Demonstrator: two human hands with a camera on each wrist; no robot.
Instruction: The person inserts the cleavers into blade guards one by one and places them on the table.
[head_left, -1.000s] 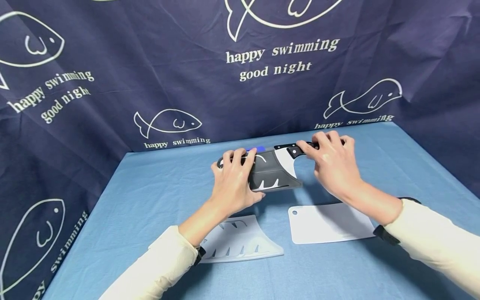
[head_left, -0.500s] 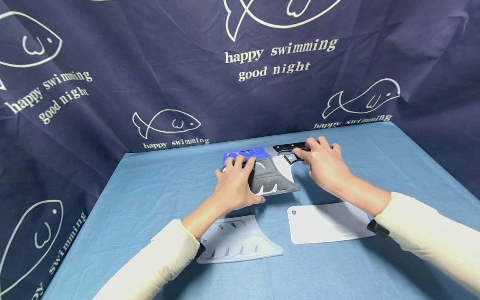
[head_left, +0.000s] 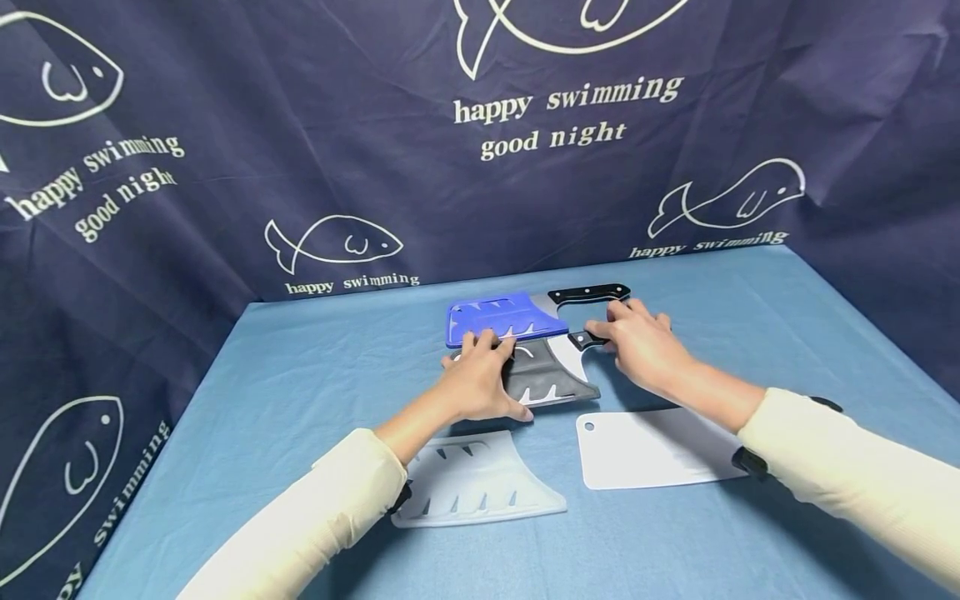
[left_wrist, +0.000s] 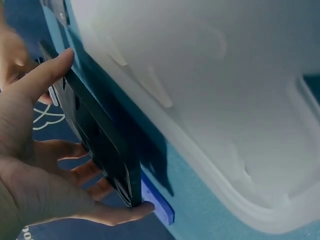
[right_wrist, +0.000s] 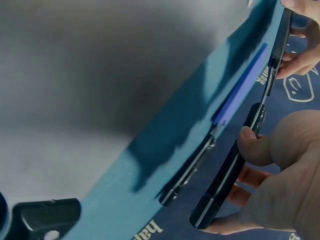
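A cleaver in a dark grey blade sheath (head_left: 543, 371) spans both hands, just in front of a blue-sheathed cleaver (head_left: 506, 318) lying on the table. My left hand (head_left: 480, 379) grips the sheath, thumb on its near edge and fingers along the far side. The right hand (head_left: 648, 342) holds the black cleaver handle (right_wrist: 230, 172), thumb and fingers on opposite sides. In the right wrist view, the held cleaver hangs above its shadow on the cloth. Nearer to me lie a whitish slotted blade sheath (head_left: 480, 483) and a bare cleaver blade (head_left: 656, 450) with a corner hole.
A light blue cloth (head_left: 315, 400) covers the table. Behind it hangs a dark blue curtain (head_left: 337, 125) with white fish and lettering. The bare cleaver's black handle (right_wrist: 47, 217) is mostly under the right sleeve in the head view.
Both hands have brought the grey-sheathed cleaver down and nearer to me. The blue-sheathed cleaver behind it, earlier mostly covered, now shows almost whole. Both holds stay the same.
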